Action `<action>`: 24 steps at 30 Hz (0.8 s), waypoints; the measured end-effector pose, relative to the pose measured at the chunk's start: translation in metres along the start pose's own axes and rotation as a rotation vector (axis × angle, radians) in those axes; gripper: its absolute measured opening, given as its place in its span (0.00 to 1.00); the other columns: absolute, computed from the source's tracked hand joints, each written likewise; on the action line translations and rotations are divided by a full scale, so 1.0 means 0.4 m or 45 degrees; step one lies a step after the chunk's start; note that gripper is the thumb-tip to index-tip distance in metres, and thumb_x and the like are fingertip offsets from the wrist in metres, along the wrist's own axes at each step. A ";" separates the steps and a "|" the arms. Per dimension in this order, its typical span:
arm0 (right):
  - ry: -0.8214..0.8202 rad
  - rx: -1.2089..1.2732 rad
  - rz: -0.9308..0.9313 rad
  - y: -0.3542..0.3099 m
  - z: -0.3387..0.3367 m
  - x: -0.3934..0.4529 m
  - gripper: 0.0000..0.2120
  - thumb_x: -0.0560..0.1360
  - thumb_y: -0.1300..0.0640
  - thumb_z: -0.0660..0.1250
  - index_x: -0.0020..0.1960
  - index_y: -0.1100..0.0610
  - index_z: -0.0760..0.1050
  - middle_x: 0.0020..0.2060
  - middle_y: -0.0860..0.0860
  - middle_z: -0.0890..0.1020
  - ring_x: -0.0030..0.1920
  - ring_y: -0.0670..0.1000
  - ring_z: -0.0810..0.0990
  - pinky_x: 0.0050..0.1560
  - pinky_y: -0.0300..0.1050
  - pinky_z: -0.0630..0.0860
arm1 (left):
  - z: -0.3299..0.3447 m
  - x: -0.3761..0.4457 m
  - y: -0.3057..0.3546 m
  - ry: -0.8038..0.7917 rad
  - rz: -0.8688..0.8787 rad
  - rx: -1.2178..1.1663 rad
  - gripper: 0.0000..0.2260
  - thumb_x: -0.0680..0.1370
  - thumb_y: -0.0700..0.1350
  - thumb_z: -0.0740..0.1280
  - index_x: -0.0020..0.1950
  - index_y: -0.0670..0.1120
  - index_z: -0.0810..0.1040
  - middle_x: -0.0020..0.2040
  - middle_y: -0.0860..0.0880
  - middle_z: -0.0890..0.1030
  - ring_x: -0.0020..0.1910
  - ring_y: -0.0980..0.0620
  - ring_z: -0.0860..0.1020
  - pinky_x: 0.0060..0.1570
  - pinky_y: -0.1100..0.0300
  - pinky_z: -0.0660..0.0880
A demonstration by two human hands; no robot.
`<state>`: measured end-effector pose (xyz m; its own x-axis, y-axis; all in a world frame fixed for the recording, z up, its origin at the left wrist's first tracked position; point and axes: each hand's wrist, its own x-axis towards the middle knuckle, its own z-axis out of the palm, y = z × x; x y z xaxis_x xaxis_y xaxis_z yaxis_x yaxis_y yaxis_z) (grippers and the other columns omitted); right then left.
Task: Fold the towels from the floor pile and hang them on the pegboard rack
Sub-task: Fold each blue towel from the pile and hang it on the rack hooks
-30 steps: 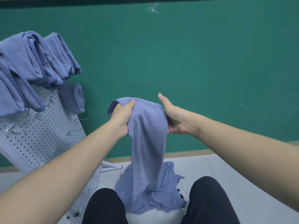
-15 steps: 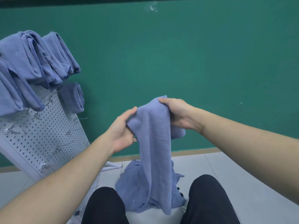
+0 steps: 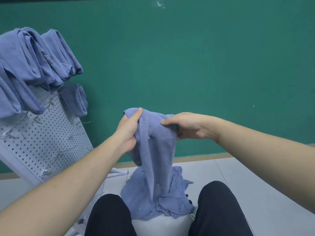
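Green wall (image 3: 204,65) fills the background, and pale floor tiles (image 3: 255,193) run up to its base, where a heap of blue towels (image 3: 170,201) lies between the person's dark-trousered knees (image 3: 219,210). By my reading the step in hand is the folding of one towel (image 3: 156,142) — it is lifted clear of the heap and held at chest height in front of the wall, its upper part bunched across both hands and its lower part hanging in a narrow tail that reaches down in front of the pile. The left hand (image 3: 128,128) is clenched on the towel's left upper edge, thumb on top and fingers curled under the cloth. The right hand (image 3: 185,126) grips the right side, fingers curled over the top fold and the thumb beneath. At the left stands the tilted white pegboard rack (image 3: 42,138), already carrying several folded blue towels (image 3: 34,65) over its upper hooks, with bare metal hooks (image 3: 71,137) lower down. The next move likely calls for squaring the hanging length into a tidy fold — bringing the edges level between the hands — then carrying it leftward to drape over a free hook.
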<state>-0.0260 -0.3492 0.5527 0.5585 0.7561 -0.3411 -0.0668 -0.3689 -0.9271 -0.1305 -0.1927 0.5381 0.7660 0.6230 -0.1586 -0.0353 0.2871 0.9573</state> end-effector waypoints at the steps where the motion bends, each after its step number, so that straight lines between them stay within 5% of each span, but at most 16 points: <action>1: 0.054 0.016 -0.026 0.003 0.000 0.001 0.13 0.80 0.53 0.67 0.62 0.56 0.78 0.56 0.51 0.85 0.55 0.50 0.83 0.61 0.49 0.79 | -0.006 0.003 0.000 0.037 0.050 0.109 0.06 0.82 0.50 0.66 0.53 0.49 0.78 0.47 0.51 0.86 0.42 0.58 0.84 0.41 0.60 0.78; 5: 0.195 0.087 -0.119 -0.001 0.004 0.004 0.11 0.82 0.50 0.64 0.60 0.51 0.79 0.53 0.47 0.86 0.54 0.48 0.84 0.53 0.48 0.82 | -0.029 0.011 0.004 0.027 -0.014 0.212 0.09 0.82 0.51 0.66 0.58 0.48 0.79 0.51 0.50 0.85 0.47 0.54 0.83 0.42 0.59 0.77; 8: 0.274 0.130 -0.111 -0.005 0.007 0.011 0.10 0.82 0.49 0.61 0.59 0.48 0.80 0.52 0.45 0.86 0.53 0.47 0.84 0.52 0.47 0.82 | -0.048 0.003 0.019 -0.269 -0.260 0.048 0.14 0.81 0.51 0.66 0.63 0.46 0.80 0.51 0.47 0.85 0.44 0.50 0.83 0.42 0.57 0.77; 12: 0.413 0.213 -0.040 -0.002 -0.002 0.023 0.10 0.83 0.51 0.59 0.57 0.52 0.78 0.55 0.49 0.84 0.52 0.49 0.84 0.53 0.47 0.81 | -0.065 -0.014 -0.009 -0.610 -0.230 0.060 0.18 0.79 0.42 0.67 0.69 0.49 0.74 0.62 0.47 0.83 0.56 0.47 0.82 0.54 0.49 0.78; 17: 0.261 0.325 0.142 -0.005 -0.032 0.013 0.17 0.81 0.45 0.64 0.57 0.60 0.76 0.51 0.53 0.84 0.43 0.51 0.84 0.41 0.43 0.80 | -0.036 -0.008 -0.054 -0.412 -0.064 0.073 0.25 0.77 0.27 0.64 0.71 0.47 0.70 0.61 0.44 0.82 0.57 0.48 0.82 0.54 0.54 0.79; 21: -0.039 0.214 0.190 0.007 -0.063 -0.003 0.11 0.78 0.48 0.65 0.54 0.54 0.77 0.45 0.48 0.81 0.44 0.49 0.80 0.51 0.44 0.77 | -0.029 0.027 -0.054 -0.271 -0.080 -0.110 0.22 0.78 0.29 0.65 0.70 0.41 0.71 0.60 0.40 0.81 0.53 0.47 0.83 0.50 0.54 0.80; 24: 0.022 0.228 0.065 0.022 -0.059 0.001 0.06 0.78 0.58 0.64 0.51 0.53 0.79 0.47 0.50 0.82 0.48 0.51 0.80 0.60 0.49 0.77 | -0.035 0.038 -0.053 -0.223 -0.088 -0.137 0.18 0.78 0.30 0.64 0.68 0.40 0.73 0.59 0.39 0.82 0.52 0.46 0.83 0.48 0.54 0.81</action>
<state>-0.0069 -0.3647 0.5481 0.5646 0.7290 -0.3870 -0.2407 -0.3031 -0.9221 -0.1273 -0.1791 0.5119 0.8685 0.4659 -0.1693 -0.0400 0.4063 0.9129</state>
